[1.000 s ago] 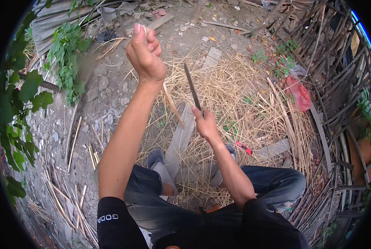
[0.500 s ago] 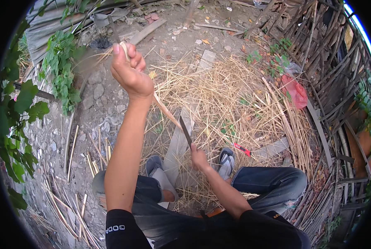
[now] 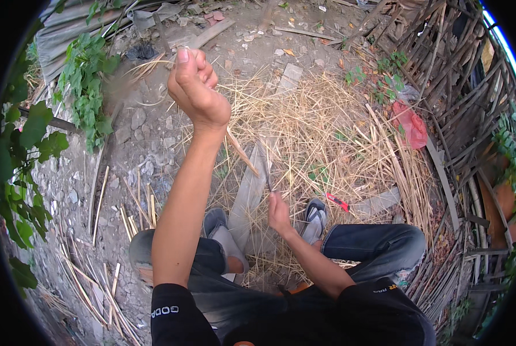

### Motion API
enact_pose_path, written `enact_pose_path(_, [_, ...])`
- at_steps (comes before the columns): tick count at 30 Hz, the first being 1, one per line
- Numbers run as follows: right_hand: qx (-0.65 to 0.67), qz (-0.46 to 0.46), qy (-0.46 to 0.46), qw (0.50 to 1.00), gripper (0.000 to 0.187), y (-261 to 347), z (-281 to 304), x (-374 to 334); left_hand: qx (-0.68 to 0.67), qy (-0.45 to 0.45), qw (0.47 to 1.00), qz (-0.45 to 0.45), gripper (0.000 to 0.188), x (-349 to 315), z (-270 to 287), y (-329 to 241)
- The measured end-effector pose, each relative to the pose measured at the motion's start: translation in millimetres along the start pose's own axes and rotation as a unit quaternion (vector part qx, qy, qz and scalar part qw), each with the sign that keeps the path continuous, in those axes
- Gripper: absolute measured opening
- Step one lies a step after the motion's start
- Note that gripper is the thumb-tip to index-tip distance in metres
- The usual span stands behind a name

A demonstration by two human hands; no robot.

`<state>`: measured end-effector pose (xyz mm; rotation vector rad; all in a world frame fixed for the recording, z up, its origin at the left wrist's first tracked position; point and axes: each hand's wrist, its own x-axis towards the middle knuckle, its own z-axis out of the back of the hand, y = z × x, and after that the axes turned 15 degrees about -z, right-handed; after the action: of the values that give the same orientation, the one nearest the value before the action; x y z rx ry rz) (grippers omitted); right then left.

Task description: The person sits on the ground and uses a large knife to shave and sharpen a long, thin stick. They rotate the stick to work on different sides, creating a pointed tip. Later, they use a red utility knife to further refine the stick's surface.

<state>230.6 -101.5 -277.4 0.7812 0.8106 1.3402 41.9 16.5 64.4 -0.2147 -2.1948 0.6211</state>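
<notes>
My left hand [image 3: 197,92] is raised at the upper left of centre, its fingers wrapped round a pale bamboo strip [image 3: 242,152]. Below the wrist the strip slants down and right, its tip just left of the blade. Thin curved slivers [image 3: 145,72] show beside the hand; whether they belong to the same strip I cannot tell. Low in the middle, my right hand [image 3: 278,214] closes round the handle of a knife [image 3: 268,176]. The blade points up and away from me, seen nearly edge-on. Most of the handle is hidden in the fist.
Straw-like shavings [image 3: 321,121] cover the ground ahead, over a flat board [image 3: 247,193]. A red box cutter [image 3: 337,202] lies right of my foot. Cut sticks [image 3: 111,294] lie at lower left. A red plastic bag [image 3: 409,124] rests by the stick fence [image 3: 448,86]. Vines [image 3: 85,86] grow at left.
My left hand has shifted right and slightly up with the strip. The knife has turned from showing its flat side to edge-on, and its blade has moved right of the strip's tip.
</notes>
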Motion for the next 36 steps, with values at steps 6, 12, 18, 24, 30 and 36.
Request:
enact_pose_path(6, [-0.085,-0.354,0.259,0.895,0.062,9.2,9.2,26.6,0.047,0.014,0.999,-0.013,0.048,-2.2,7.7,4.9])
enact_pose_path(12, [0.277,-0.465,0.162,0.825,0.055,74.3,87.7,86.1,-0.013,-0.014,1.000,-0.018,0.056,16.6,-23.4,-16.9])
enact_pose_path(18, [0.442,-0.506,0.264,0.692,0.045,46.0,62.5,78.6,-0.001,0.008,1.000,0.024,0.057,21.1,-28.9,-35.0])
enact_pose_path(24, [0.632,-0.471,0.347,0.509,0.044,64.2,46.7,58.7,0.043,-0.010,0.999,0.023,0.054,9.0,-16.6,-9.6])
enact_pose_path(30, [0.416,-0.215,0.218,0.856,0.050,194.6,100.4,71.5,0.059,-0.001,0.998,0.010,0.056,-0.8,-24.7,-10.6])
enact_pose_path(36, [0.547,0.137,0.108,0.819,0.051,271.8,138.6,75.4,0.074,-0.001,0.997,-0.002,0.058,-6.9,-34.1,-6.3])
